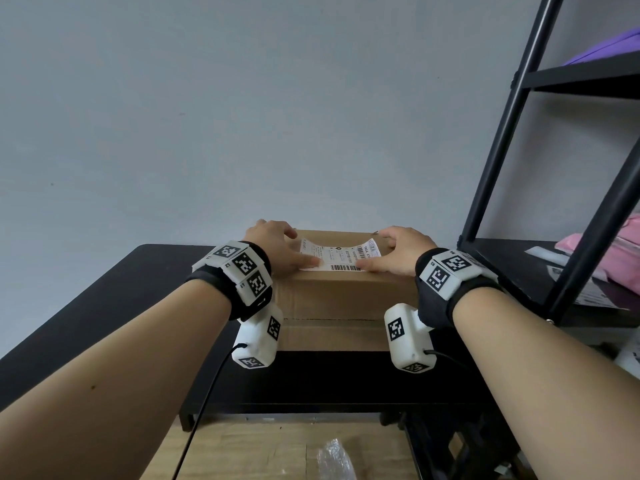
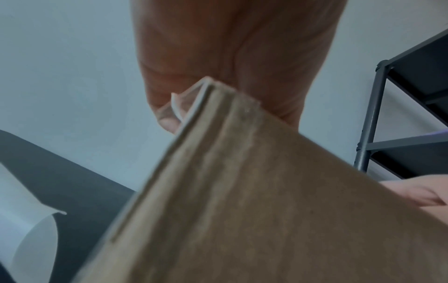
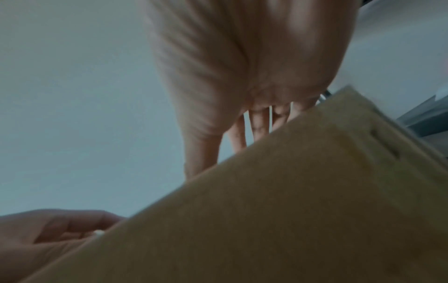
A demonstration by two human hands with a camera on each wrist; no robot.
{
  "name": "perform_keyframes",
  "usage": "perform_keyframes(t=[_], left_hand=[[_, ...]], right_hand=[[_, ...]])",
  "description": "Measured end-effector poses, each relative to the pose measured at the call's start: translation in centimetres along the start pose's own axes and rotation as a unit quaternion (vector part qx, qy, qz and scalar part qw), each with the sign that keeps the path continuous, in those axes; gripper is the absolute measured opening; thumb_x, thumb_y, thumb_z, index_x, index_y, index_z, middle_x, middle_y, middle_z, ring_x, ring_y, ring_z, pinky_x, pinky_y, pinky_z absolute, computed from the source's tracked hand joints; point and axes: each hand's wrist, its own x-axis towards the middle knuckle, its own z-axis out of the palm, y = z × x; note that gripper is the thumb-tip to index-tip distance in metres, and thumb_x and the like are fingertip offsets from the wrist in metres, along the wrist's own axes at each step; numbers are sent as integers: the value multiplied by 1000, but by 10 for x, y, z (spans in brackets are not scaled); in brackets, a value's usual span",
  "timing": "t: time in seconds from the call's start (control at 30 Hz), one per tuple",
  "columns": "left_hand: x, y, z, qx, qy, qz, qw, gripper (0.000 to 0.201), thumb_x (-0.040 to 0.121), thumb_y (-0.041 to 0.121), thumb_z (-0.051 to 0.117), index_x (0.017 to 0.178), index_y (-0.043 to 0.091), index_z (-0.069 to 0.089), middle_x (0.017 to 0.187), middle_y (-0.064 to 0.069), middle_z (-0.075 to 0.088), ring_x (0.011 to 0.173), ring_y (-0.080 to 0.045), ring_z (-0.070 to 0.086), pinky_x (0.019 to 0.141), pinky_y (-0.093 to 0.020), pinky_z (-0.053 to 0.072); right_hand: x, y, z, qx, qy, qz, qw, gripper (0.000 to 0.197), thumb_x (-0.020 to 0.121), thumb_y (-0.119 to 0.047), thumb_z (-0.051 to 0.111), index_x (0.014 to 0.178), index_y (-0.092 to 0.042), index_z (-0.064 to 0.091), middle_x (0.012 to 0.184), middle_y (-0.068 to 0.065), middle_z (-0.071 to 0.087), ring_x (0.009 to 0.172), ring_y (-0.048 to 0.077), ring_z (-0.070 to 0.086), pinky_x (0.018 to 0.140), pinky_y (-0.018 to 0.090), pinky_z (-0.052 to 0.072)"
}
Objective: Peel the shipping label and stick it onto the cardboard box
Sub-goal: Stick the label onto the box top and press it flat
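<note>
Nearest to the person, a crumpled clear plastic piece (image 1: 334,457) lies on the wooden floor, below the black table (image 1: 104,306) edge. On the table stands the cardboard box (image 1: 341,299). On its top lies the shipping label (image 1: 337,258), between the fingers of both hands. The left hand (image 1: 277,249) and right hand (image 1: 398,251) press it with straight, spread fingers, thumbs at its near edge. The fingertips beyond are hard to see. Right of the fingers, a black shelf frame (image 1: 512,133) stands close; to the left the table is open.
</note>
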Motion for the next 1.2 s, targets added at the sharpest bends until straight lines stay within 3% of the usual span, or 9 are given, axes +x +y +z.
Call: perform_keyframes(t=[0.17,0.33,0.43,0.6,0.83,1.03,1.13,1.2], left_hand=[[5,0,-2,19,-24,8,999,95,66,55,72,146,23,31,154,-7,25,143,-26,25,115,-40,25],[13,-3,-5,-26,-90,1,996,97,71,50,72,149,21,24,156,2,28,142,-21,29,114,-34,25],[18,-5,-3,-54,-99,-4,994,99,69,49,74,149,23,24,156,3,28,142,-20,29,114,-35,25],[24,-5,-1,-67,-59,-1,996,93,69,48,74,147,19,31,154,-2,27,140,-23,33,112,-37,30],[25,-8,5,-27,-7,13,1000,58,86,44,57,137,20,45,149,-4,32,131,-25,43,104,-34,37],[23,0,8,37,23,36,998,40,92,34,48,129,22,54,140,-8,42,127,-28,43,104,-37,36],[20,4,9,56,64,67,994,32,91,26,47,120,25,62,136,-5,46,130,-25,37,106,-40,35],[19,5,10,52,69,91,992,31,90,20,46,112,25,68,130,-4,52,127,-24,41,104,-38,37]], right_hand=[[8,-5,4,-51,4,23,998,97,62,-71,66,143,-27,36,147,7,37,137,31,30,108,42,32],[16,-3,4,-51,14,28,998,92,64,-68,67,140,-25,41,145,6,40,135,30,34,108,40,34],[21,-1,4,-44,19,28,998,87,64,-67,68,136,-25,47,142,4,44,133,27,40,109,40,36],[25,2,3,-22,33,20,999,64,76,-51,68,130,-21,53,137,4,52,128,24,48,106,35,38],[26,5,5,-15,57,12,998,42,84,-34,64,124,-21,60,129,6,59,120,25,54,98,31,43],[8,-11,10,-103,54,-57,992,42,92,-10,43,127,-30,56,130,7,51,125,28,42,102,41,40],[0,-27,18,-171,44,-147,973,49,89,-6,38,123,-34,60,123,2,59,117,27,49,97,42,44],[-1,-32,20,-175,32,-165,970,52,86,-5,39,120,-37,61,121,0,64,112,27,56,93,39,46]])
